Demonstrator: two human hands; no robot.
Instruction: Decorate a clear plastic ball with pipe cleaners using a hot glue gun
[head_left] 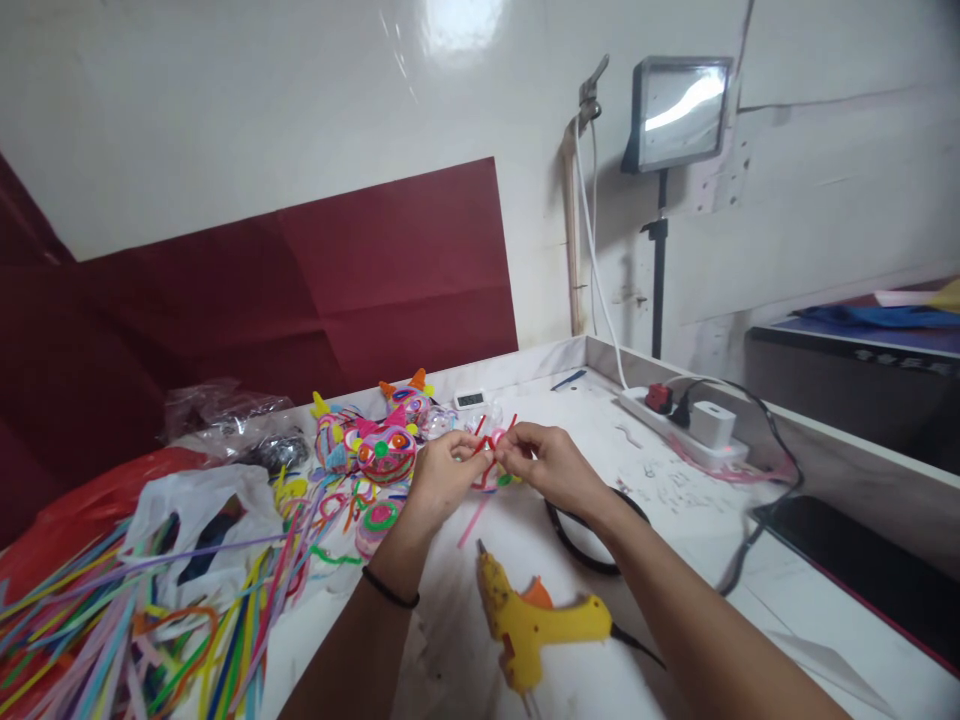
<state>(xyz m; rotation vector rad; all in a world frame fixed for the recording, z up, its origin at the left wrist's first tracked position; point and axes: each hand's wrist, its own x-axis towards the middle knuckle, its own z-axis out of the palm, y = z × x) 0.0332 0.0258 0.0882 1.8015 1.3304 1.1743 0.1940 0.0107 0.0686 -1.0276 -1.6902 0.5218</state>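
Lying nearest on the white table (675, 500), a yellow glue gun (529, 625) points its nozzle toward the person. Beyond it, the left hand (442, 475) and right hand (544, 462) pinch a twisted red pipe cleaner (491, 445) between closed fingertips, its loose ends pointing up and away. Left, a white plastic bag (202, 520) sits among loose coloured pipe cleaners (112, 630); farther off stand decorated balls (386, 450).

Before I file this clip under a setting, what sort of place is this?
Probably a small craft workbench: loose pipe cleaners heaped at the left, finished pipe-cleaner figures, and a yellow glue gun lying on the white table.
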